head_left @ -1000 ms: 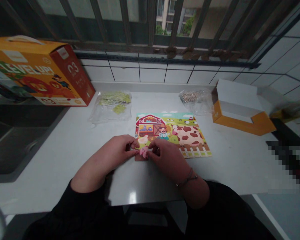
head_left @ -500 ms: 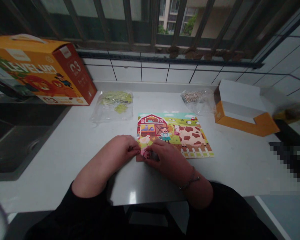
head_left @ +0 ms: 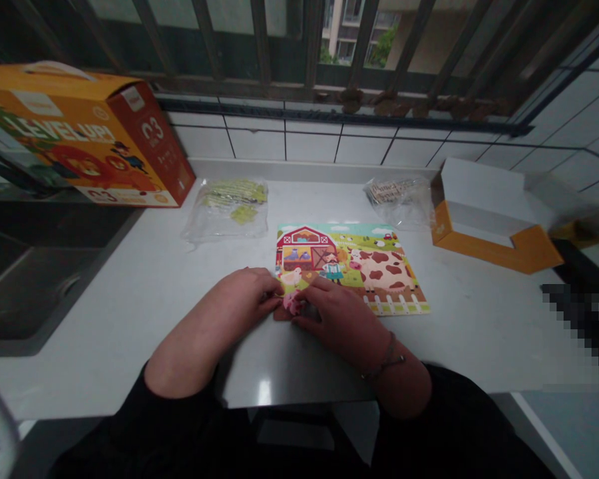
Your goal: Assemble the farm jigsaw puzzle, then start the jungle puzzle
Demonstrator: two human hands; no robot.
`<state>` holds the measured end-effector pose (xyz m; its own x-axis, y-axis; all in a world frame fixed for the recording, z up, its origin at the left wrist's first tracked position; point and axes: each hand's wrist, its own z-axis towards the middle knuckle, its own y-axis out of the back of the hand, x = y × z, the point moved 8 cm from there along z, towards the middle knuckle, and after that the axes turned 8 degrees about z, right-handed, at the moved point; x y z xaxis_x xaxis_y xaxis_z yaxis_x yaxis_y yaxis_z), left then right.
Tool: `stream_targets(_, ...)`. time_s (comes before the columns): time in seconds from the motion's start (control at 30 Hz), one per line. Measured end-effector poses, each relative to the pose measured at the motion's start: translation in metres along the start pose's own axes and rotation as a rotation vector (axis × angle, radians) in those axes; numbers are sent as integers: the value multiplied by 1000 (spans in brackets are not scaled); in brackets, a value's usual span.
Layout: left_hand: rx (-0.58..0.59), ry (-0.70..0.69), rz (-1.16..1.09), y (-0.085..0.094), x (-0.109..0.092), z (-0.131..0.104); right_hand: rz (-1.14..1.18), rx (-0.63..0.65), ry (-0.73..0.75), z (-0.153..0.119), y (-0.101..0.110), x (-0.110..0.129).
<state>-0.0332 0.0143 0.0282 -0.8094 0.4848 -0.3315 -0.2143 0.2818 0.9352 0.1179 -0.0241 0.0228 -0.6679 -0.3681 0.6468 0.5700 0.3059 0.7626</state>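
A colourful farm picture board (head_left: 387, 269) with a barn, a farmer and a spotted cow lies flat on the counter. At its lower left corner is a pink pig-like piece or picture (head_left: 292, 304); whether it is loose cannot be seen. My right hand (head_left: 342, 316) reaches over the lower edge, thumb and fingers curled around the pink part. My left hand (head_left: 254, 291) rests at the board's left edge, fingertips pressed together beside the pink part. What lies between those fingertips is hidden.
At the back left stands an orange and red "LEVEL UP!" box (head_left: 152, 143) beside a dark sink (head_left: 24, 279). Behind the board lie a clear bag with green pieces (head_left: 234, 203) and another clear bag (head_left: 402, 199). An opened orange box (head_left: 484, 246) sits to the right.
The view has shifted slightly, moving the scene a little to the right. Both hands stay at the board's lower left corner, with hardly any visible finger movement.
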Motion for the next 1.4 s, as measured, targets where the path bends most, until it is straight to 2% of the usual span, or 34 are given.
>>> stream_targets(0.23, 10, 70, 42, -2, 5, -2, -32, 4, -38, -1, 0, -3)
stream_targets(0.6, 69, -10, 83, -5, 0, -1, -89, 18, -33, 0, -1, -2)
stream_targets(0.87, 63, -42, 53, -6, 0, -1, -227, 65, 56, 0, -3, 8)
stream_targets(1.4, 36, -47, 158, -14, -2, -3, -271, 57, 55, -3, -1, 15)
